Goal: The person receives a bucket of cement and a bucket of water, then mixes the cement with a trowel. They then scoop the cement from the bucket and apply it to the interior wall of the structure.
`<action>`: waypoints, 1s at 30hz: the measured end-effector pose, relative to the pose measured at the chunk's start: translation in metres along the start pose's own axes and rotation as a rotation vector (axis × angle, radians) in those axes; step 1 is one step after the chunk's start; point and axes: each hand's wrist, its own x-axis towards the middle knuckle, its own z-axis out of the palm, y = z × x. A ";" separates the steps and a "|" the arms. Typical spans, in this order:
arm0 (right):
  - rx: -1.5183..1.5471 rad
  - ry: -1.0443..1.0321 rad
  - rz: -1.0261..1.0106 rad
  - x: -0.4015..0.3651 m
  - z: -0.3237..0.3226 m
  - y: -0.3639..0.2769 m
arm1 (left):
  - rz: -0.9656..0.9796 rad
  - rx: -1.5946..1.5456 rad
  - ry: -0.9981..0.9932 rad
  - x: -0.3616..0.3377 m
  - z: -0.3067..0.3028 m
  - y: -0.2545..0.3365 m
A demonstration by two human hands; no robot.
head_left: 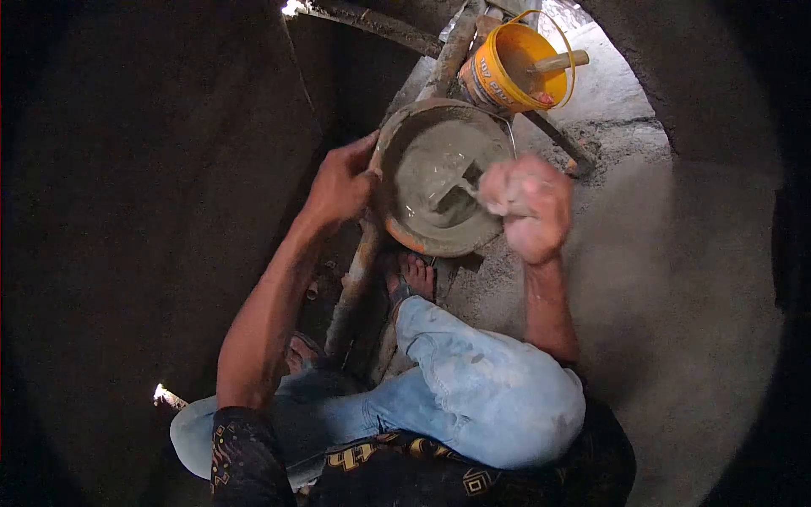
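A round basin (405, 230) holds wet grey mortar (431, 169). My left hand (342, 179) grips the basin's left rim, fingers over the edge. Over the right side of the basin, my right hand (528, 198) is closed round the handle of a trowel (460, 190), slightly blurred. The trowel's blade sits in the mortar, partly covered by it. The handle is mostly hidden in my fist.
Behind the basin at the upper right stands a yellow bucket (494, 76) with a wooden handle (560, 61) sticking out. Wooden poles (452, 55) run beneath and beside the basin. My feet (416, 275) and bent knees are just below it. A grey wall (676, 253) rises at the right.
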 end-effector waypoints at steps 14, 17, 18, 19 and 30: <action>0.118 0.018 -0.106 -0.004 -0.014 -0.008 | -0.038 0.045 0.022 0.018 -0.001 -0.003; 0.117 0.005 -0.163 0.004 -0.010 -0.033 | -0.100 -0.031 0.233 -0.004 0.016 -0.009; 0.171 0.030 -0.204 0.005 -0.008 -0.036 | -0.174 -0.040 0.350 -0.017 0.024 -0.010; 0.150 -0.011 -0.224 0.009 -0.010 -0.039 | -0.176 -0.104 0.413 -0.033 0.035 -0.008; 0.219 0.005 -0.200 0.053 0.009 0.052 | -0.168 -0.509 0.513 -0.085 0.118 -0.029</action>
